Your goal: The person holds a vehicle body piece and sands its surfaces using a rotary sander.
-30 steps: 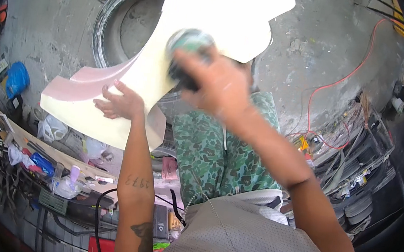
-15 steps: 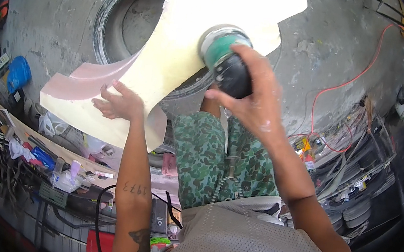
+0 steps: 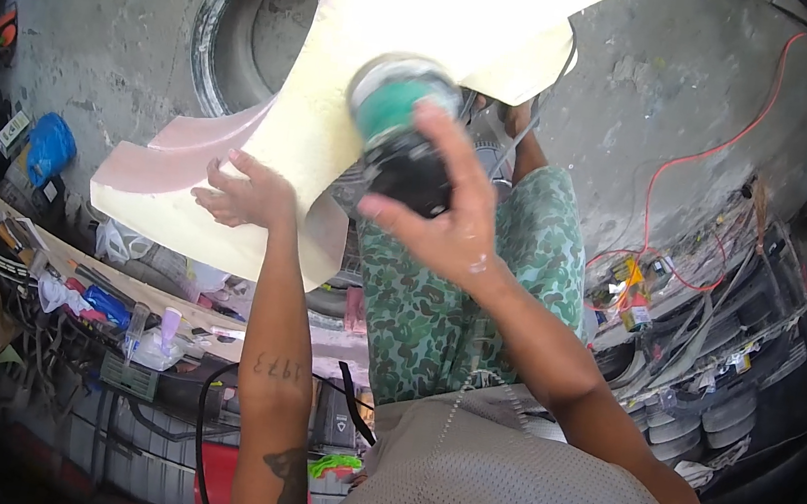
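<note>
A large cream-coated car fender lies in front of me, its curved arch edge pinkish underneath. My left hand rests on its lower left part, fingers spread and slightly bent. In my right hand is a green and black orbital sander, gripped with the thumb and index finger on either side of the dark body. Its round pad is at the fender's narrow middle, close to the right edge, and seems to touch the surface. The sander is blurred, and some of my right fingers are hidden behind it.
A tire lies partly under the fender on the concrete floor. An orange-red cable runs along the right. A cluttered shelf with bags and bottles is at left; a blue bag sits beyond it. Car parts are piled at right.
My right hand and the sander have moved left across the fender, toward its arch edge. My left hand stays on the same part. A foot and my bent leg now show at right.
</note>
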The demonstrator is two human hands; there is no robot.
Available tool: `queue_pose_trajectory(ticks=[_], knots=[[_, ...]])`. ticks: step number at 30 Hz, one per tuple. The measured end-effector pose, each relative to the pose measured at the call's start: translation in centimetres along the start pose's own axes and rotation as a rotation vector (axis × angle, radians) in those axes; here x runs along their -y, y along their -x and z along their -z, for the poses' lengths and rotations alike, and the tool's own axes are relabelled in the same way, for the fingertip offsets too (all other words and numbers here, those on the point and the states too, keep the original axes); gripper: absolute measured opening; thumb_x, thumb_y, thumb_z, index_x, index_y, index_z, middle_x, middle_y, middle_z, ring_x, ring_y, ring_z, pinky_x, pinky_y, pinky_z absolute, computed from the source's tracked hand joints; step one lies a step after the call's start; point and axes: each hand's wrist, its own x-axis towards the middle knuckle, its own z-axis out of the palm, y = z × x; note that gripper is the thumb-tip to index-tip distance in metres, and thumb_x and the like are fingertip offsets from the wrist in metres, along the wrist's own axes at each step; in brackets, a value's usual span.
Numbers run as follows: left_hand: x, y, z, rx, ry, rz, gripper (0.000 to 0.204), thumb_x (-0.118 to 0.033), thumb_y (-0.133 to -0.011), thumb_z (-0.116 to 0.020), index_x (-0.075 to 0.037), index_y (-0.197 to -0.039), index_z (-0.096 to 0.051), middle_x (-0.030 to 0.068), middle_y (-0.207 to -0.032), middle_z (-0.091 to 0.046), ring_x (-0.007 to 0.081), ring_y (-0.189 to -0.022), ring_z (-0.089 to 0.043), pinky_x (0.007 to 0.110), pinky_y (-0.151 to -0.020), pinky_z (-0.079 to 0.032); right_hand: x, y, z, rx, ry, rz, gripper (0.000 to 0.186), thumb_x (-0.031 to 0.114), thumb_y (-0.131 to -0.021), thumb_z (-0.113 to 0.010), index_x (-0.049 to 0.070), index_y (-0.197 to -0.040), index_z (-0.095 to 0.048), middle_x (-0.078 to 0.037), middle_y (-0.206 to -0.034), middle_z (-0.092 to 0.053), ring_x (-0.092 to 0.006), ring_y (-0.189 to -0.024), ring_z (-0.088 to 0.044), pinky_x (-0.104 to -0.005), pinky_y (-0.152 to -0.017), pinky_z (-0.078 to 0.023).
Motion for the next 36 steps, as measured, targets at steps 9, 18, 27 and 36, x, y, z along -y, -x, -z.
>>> queue_pose_trajectory(ticks=[9,18,27,36], knots=[[-0.7,0.0,0.4,0.013,-0.02,0.008,0.066,-0.062,-0.104,-0.036,-0.012,-0.145,-0.047,0.0376,-0.16,-0.017,0.0517,-0.149,-0.018,0.066,-0.117,-0.014,-0.2,1.0,-1.3,0.012,-0.131,0.001,0.076,0.021,-0.074,-0.092,0.01,-0.142,-0.058,-0.02,-0.15,-0.052,-0.0372,-0.141,-0.049,-0.045,-0.116,-0.04],[-0.1,-0.2,-0.5,-0.05,-0.075,0.011,0.059,-0.058,-0.105,-0.038,-0.014,-0.142,-0.05,0.0366,-0.159,-0.023,0.052,-0.146,-0.025,0.067,-0.114,-0.024,-1.3,1.8,-1.5,-0.139,-0.08,-0.007,0.09,0.017,-0.075,-0.093,0.006,-0.15,-0.043,-0.015,-0.152,-0.048,-0.0261,-0.131,-0.055,-0.0407,-0.114,-0.042],[-0.5,-0.1,-0.1,-0.019,-0.041,0.026,0.06,-0.059,-0.105,-0.037,-0.013,-0.143,-0.05,0.038,-0.159,-0.021,0.0517,-0.148,-0.022,0.066,-0.116,-0.02,-0.7,0.8,-0.6,-0.292,-0.251,-0.087,0.087,0.008,-0.079,-0.089,0.009,-0.151,-0.042,-0.012,-0.146,-0.049,-0.0226,-0.128,-0.055,-0.0376,-0.108,-0.048],[-0.4,-0.1,-0.2,-0.045,-0.048,0.019,0.066,-0.063,-0.105,-0.032,-0.013,-0.143,-0.051,0.0376,-0.158,-0.023,0.0529,-0.146,-0.024,0.067,-0.115,-0.021,-0.7,1.0,1.2,-0.176,-0.209,-0.126,0.088,0.011,-0.076,-0.092,0.007,-0.15,-0.044,-0.013,-0.153,-0.047,-0.0249,-0.134,-0.052,-0.0379,-0.109,-0.046]])
